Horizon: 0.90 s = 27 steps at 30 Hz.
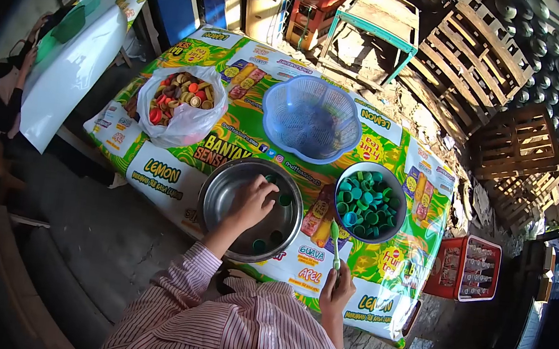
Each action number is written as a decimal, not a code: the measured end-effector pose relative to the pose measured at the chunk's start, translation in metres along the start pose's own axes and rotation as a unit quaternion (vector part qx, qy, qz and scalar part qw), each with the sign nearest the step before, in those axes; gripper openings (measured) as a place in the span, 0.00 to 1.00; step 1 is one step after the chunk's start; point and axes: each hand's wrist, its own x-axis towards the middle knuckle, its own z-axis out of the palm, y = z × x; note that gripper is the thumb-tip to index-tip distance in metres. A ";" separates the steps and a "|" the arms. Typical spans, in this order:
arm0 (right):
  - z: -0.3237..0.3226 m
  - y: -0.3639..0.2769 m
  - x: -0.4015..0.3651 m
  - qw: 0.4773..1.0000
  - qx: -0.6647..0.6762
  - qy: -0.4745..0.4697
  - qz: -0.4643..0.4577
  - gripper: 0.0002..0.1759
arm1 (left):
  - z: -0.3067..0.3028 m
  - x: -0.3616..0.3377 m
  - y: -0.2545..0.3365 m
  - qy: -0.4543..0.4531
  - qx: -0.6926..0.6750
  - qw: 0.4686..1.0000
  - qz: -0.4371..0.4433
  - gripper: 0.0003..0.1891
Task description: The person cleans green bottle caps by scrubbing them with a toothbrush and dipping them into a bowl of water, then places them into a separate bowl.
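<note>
Over the metal basin [208,218] my left hand [253,203] has its fingers bent together beside a dark green cap; what they hold, if anything, is hidden. Several green caps [277,236] lie in the basin. My right hand [337,292] grips a green brush [335,236], held upright near a bowl [399,221] of green and teal caps [367,203]. Behind the basin stands a blue plastic basket [311,119]. A white plastic bag [182,133] with brown and red caps [192,95] sits at the left.
A printed sheet [161,175] covers the table. Beyond it are a teal-framed wooden stool [380,16], wooden pallets [472,52] and stacked crates [311,14]. A red crate [450,265] stands at the right. Another person [6,96] is at a white surface [71,79] on the far left.
</note>
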 end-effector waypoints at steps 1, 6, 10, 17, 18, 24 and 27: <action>0.000 -0.001 -0.001 1.000 -0.001 -0.003 -0.001 0.13 | 0.005 0.000 0.011 -0.034 -0.016 0.999 -0.017 0.13; -0.002 0.009 -0.010 0.999 -0.008 0.028 -0.019 0.12 | 0.019 0.003 0.018 -0.019 0.059 0.998 0.015 0.10; -0.006 0.012 -0.015 0.999 -0.014 0.028 -0.015 0.12 | 0.019 -0.004 0.009 -0.062 0.007 0.998 0.010 0.08; -0.007 0.009 -0.010 1.000 -0.015 0.013 -0.015 0.11 | 0.011 -0.021 0.001 -0.116 -0.054 0.988 -0.083 0.35; -0.006 0.009 -0.009 1.000 -0.014 0.009 -0.018 0.12 | 0.008 -0.021 0.002 -0.113 -0.048 0.989 -0.087 0.39; 0.000 0.003 -0.005 0.999 0.000 -0.016 -0.042 0.12 | 0.001 -0.029 -0.006 -0.021 -0.153 0.985 -0.074 0.40; 0.006 0.005 -0.002 0.998 0.008 -0.036 -0.059 0.12 | -0.006 -0.036 -0.010 0.008 -0.191 0.973 -0.126 0.36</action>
